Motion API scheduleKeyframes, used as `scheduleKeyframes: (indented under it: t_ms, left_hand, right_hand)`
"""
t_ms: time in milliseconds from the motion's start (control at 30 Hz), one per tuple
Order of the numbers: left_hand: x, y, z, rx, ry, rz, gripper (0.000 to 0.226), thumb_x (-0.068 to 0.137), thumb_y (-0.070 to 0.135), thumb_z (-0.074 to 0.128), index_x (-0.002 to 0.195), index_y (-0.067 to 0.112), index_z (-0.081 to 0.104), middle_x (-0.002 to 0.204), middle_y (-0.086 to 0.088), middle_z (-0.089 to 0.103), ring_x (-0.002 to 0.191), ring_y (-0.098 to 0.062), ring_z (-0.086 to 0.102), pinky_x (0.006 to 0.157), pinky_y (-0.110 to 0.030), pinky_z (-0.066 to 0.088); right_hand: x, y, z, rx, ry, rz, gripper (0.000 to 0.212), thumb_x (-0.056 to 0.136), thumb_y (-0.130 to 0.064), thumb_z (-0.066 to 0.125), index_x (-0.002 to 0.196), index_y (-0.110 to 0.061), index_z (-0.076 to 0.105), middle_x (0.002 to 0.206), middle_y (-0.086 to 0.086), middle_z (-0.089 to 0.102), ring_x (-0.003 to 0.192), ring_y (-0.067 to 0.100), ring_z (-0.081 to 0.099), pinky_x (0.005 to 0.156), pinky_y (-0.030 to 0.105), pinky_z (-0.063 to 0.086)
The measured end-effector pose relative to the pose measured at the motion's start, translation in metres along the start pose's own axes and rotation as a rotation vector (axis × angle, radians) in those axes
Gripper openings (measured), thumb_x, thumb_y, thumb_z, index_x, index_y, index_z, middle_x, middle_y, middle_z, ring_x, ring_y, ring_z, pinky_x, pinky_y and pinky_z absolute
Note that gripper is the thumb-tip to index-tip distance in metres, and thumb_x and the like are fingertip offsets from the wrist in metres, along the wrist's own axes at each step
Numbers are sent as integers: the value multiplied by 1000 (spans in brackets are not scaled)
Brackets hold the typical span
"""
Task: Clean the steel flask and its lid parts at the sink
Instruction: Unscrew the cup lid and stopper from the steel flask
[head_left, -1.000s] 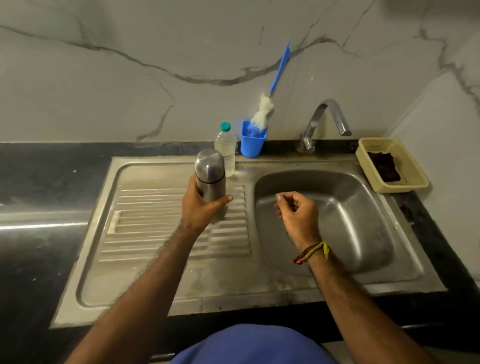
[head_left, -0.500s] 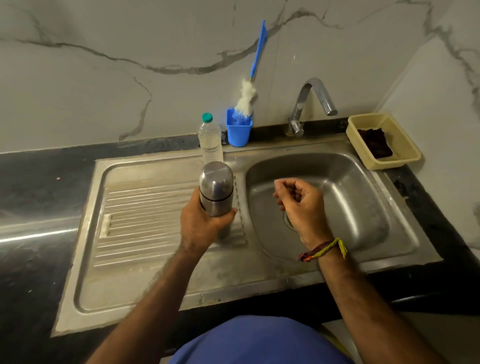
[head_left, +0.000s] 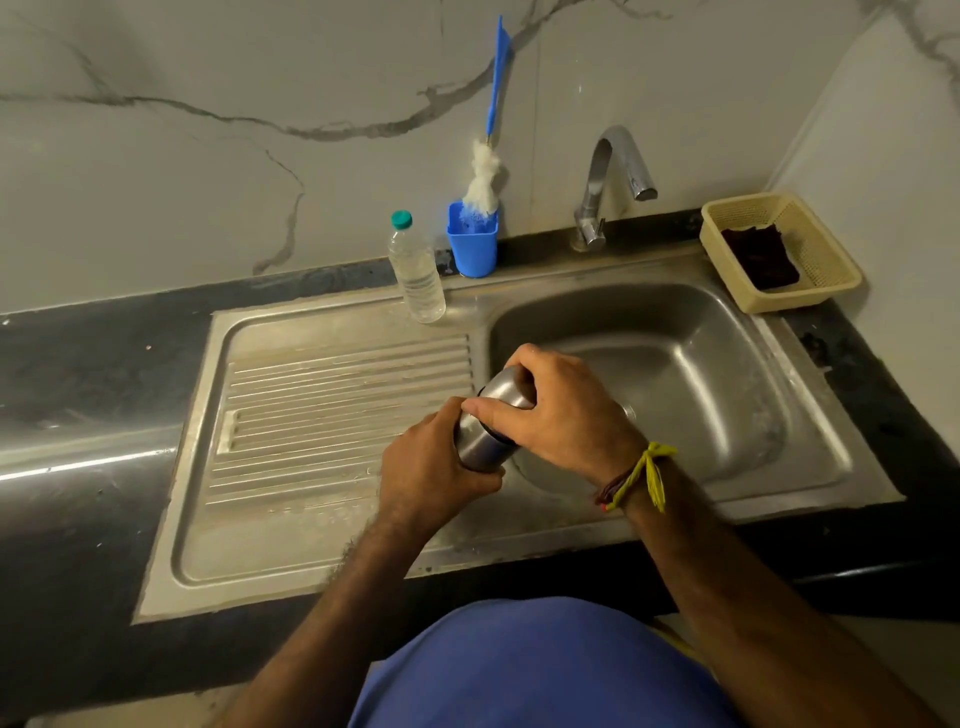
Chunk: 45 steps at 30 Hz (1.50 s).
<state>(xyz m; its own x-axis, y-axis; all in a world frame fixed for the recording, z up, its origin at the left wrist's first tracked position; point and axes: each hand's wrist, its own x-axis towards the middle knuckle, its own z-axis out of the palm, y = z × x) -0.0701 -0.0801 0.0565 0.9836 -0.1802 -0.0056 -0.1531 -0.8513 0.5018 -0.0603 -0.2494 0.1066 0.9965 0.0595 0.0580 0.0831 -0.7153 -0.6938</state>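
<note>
Gripping the steel flask (head_left: 480, 441) over the sink (head_left: 810, 457) rim w/ left hand (head_left: 431, 467) round its body, right hand (head_left: 558, 410) clamping the cap, tap (head_left: 618, 171) at 1 o'clock dry, so cleaning is barely starting: lid on, washing all left.

Capped steel flask (head_left: 480, 441), tilted, over the sink's (head_left: 831, 467) near-left rim.

The wall of pale grey marble with dark veins (head_left: 260, 156) stands behind a dark polished stone counter (head_left: 93, 374), and a second pale wall (head_left: 893, 130) meets it in the corner at the right. The light is dim and warm, with a bright streak reflected on the counter at the left.
</note>
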Motion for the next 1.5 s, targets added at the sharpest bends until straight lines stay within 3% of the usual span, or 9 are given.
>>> scheduleKeyframes:
  t_ms: [433, 567, 700, 867, 1000, 1133, 1300, 1400, 1500]
  left_hand:
    - [-8, 24, 10, 102, -57, -29, 74, 62, 56, 85, 127, 33, 57, 102, 10, 73, 85, -12, 67, 69, -25, 43]
    - [-13, 24, 17, 97, -48, -42, 71, 64, 56, 85, 126, 33, 58, 102, 11, 73, 84, -10, 66, 71, -26, 47]
    - [-14, 27, 19, 114, -58, -56, 69, 63, 54, 86, 122, 31, 57, 100, 9, 72, 82, -12, 63, 70, -27, 44]
    - [-20, 26, 19, 79, -53, -77, 70, 62, 54, 86, 122, 32, 59, 99, 9, 72, 84, -14, 67, 70, -29, 49]
    - [-21, 27, 17, 104, -74, -70, 70, 61, 54, 85, 122, 33, 57, 100, 10, 72, 85, -14, 67, 72, -31, 53]
    - [-23, 29, 13, 147, -91, -86, 66, 62, 54, 83, 120, 35, 57, 97, 10, 72, 84, -16, 67, 67, -29, 45]
    - [-23, 32, 10, 104, -76, -75, 65, 63, 53, 84, 119, 36, 57, 96, 13, 69, 81, -11, 63, 68, -26, 43]
    - [-22, 32, 9, 114, -91, -63, 65, 63, 52, 84, 119, 36, 57, 97, 13, 69, 77, -9, 57, 67, -25, 38]
    - [-23, 32, 10, 137, -120, -48, 67, 64, 53, 84, 122, 36, 57, 100, 11, 70, 78, -6, 52, 69, -25, 38]
  right_hand:
    - [-6, 36, -34, 184, -308, -276, 39, 76, -29, 82, 112, -26, 66, 108, -11, 62, 100, 9, 61, 88, 34, 54]
    - [-14, 36, -38, 111, -319, -221, 67, 74, -46, 82, 134, -30, 56, 131, -10, 57, 118, 8, 53, 103, 33, 46]
    - [-17, 31, -41, 31, -208, -64, 78, 65, -66, 75, 126, -20, 57, 115, -5, 61, 102, 10, 59, 87, 30, 54]
    - [-19, 33, -50, 140, -351, -214, 55, 74, -19, 84, 125, -24, 62, 129, -11, 57, 114, 2, 53, 91, 5, 41]
    - [-21, 27, -41, 51, -207, -36, 61, 74, -55, 78, 123, -24, 57, 111, -6, 61, 95, 9, 59, 79, 23, 52]
    - [-23, 40, -52, 203, -333, -156, 46, 76, -19, 83, 117, -26, 64, 114, -8, 63, 102, 6, 61, 86, 20, 51]
    - [-35, 37, -43, 198, -164, -20, 68, 72, -43, 85, 131, -26, 54, 119, -6, 62, 106, 8, 61, 92, 35, 55]
    - [-37, 38, -48, 247, -226, -102, 63, 77, -22, 83, 133, -29, 55, 125, -9, 57, 111, 4, 57, 93, 22, 52]
    - [-40, 36, -46, 233, -220, -33, 74, 76, -35, 84, 141, -30, 47, 133, -8, 51, 118, 5, 52, 94, 21, 47]
